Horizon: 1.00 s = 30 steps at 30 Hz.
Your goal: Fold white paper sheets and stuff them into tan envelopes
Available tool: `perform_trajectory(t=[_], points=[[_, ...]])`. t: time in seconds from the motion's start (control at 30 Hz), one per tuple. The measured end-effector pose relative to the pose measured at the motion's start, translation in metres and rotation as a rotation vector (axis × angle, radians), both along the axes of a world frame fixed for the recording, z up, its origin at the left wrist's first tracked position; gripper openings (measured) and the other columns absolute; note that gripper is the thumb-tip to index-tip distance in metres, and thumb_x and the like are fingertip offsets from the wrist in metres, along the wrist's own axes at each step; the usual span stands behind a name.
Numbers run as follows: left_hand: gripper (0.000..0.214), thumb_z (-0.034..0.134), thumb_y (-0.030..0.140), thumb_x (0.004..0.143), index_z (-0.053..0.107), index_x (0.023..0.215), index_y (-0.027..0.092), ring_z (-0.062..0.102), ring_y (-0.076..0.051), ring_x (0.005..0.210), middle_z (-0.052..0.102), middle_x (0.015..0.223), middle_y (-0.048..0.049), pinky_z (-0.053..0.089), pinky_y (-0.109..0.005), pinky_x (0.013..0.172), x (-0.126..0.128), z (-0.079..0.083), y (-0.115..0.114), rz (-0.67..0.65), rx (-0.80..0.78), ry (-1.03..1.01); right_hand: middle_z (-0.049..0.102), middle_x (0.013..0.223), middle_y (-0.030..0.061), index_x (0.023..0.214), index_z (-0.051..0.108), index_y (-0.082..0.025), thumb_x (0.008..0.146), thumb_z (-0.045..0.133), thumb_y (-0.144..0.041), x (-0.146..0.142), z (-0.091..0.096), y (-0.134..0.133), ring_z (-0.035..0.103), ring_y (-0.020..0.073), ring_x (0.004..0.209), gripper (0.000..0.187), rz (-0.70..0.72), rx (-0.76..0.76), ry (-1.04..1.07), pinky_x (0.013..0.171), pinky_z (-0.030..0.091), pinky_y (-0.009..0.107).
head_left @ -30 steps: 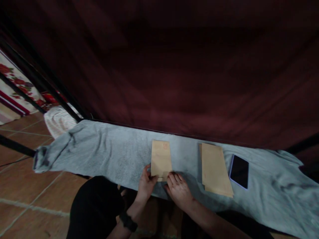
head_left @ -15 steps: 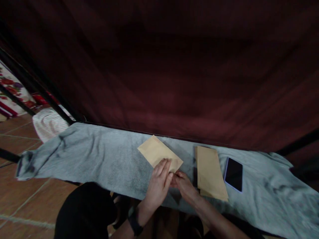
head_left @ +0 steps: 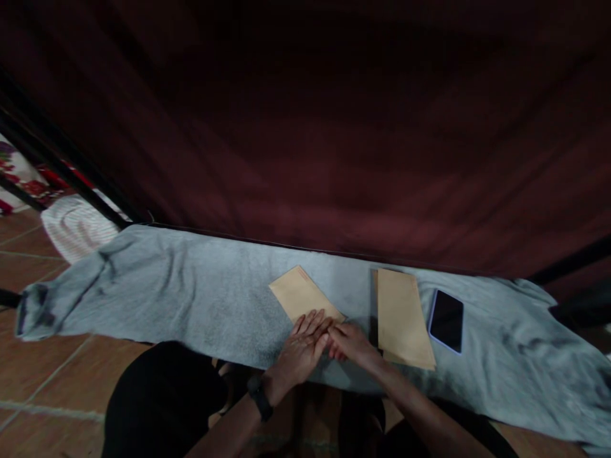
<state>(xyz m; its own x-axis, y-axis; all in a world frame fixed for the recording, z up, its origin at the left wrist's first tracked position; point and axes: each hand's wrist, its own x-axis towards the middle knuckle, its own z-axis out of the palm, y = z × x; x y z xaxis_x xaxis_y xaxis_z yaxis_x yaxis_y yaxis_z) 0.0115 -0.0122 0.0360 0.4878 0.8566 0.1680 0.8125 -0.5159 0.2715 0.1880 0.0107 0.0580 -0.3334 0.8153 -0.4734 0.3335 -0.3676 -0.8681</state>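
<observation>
A tan paper envelope (head_left: 300, 292) lies slantwise on the grey cloth in front of me, its near end covered by my hands. My left hand (head_left: 303, 346) is laid over that end, palm down with fingers stretched out and apart; a dark band is on the wrist. Against its thumb side, my right hand (head_left: 347, 340) is closed, with curled fingers and its thumb at the envelope's near right corner. The exact grip there is partly hidden. Right of my hands lies a stack of similar envelopes (head_left: 403, 315).
A phone (head_left: 447, 321) with a dark screen and light purple edge lies right of the stack. Grey cloth (head_left: 224, 292) covers the long surface. A dark red curtain (head_left: 305, 159) hangs behind it. Dark bars (head_left: 71, 149) and a striped cloth (head_left: 79, 226) are at left.
My left fingers have spread apart and slid toward the envelope's near end. My right hand has risen slightly and curled more beside them. The view has shifted a little.
</observation>
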Motion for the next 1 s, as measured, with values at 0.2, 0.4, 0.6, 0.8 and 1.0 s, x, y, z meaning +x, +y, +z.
perform_trajectory(t=[0.2,0.4,0.6,0.8,1.0], points=[[0.047,0.029,0.024,0.103,0.045,0.147,0.015,0.041,-0.022,0.143,0.045,0.155,-0.0099,0.037,-0.045,0.117,0.002,-0.003,0.004,0.05,0.027,0.04,0.054,0.145,0.0171,0.139,0.053,-0.012,0.097,0.039,-0.017,0.0,-0.025,-0.013,0.047,0.0272,0.137,0.045,0.187,0.981,-0.647,0.116,0.036,0.048],[0.05,0.029,0.024,0.101,0.041,0.15,0.02,0.029,-0.023,0.149,0.04,0.158,-0.0064,0.028,-0.048,0.122,0.005,-0.015,0.029,0.064,0.015,0.014,0.044,0.154,0.0178,0.148,0.044,-0.007,0.099,0.044,-0.028,-0.003,-0.046,-0.03,0.038,0.0269,0.144,0.053,0.241,1.062,-0.839,0.119,0.032,0.046],[0.05,0.027,0.036,0.104,0.045,0.146,0.014,0.037,-0.02,0.146,0.046,0.154,-0.0119,0.034,-0.042,0.12,-0.008,-0.001,0.055,0.132,-0.116,-0.135,0.055,0.144,0.017,0.138,0.056,-0.009,0.101,0.045,-0.025,0.012,-0.026,-0.013,0.05,0.0256,0.135,0.042,0.398,1.139,-0.884,0.117,0.037,0.04],[0.055,0.05,0.037,0.096,0.042,0.148,0.02,0.033,-0.026,0.148,0.04,0.158,-0.0116,0.032,-0.049,0.12,-0.012,0.009,0.016,0.051,0.03,-0.083,0.056,0.144,0.0153,0.137,0.057,-0.011,0.095,0.051,-0.013,0.017,-0.018,0.003,0.053,0.0247,0.131,0.042,0.599,1.193,-0.84,0.112,0.042,0.037],[0.066,0.037,0.0,0.084,0.042,0.148,0.015,0.036,-0.022,0.146,0.045,0.154,-0.0111,0.034,-0.045,0.12,-0.014,-0.011,-0.008,0.009,0.042,0.18,0.057,0.144,0.0133,0.14,0.055,-0.015,0.091,0.047,-0.005,0.011,-0.024,-0.001,0.054,0.0245,0.132,0.05,0.557,1.126,-0.759,0.112,0.043,0.038]])
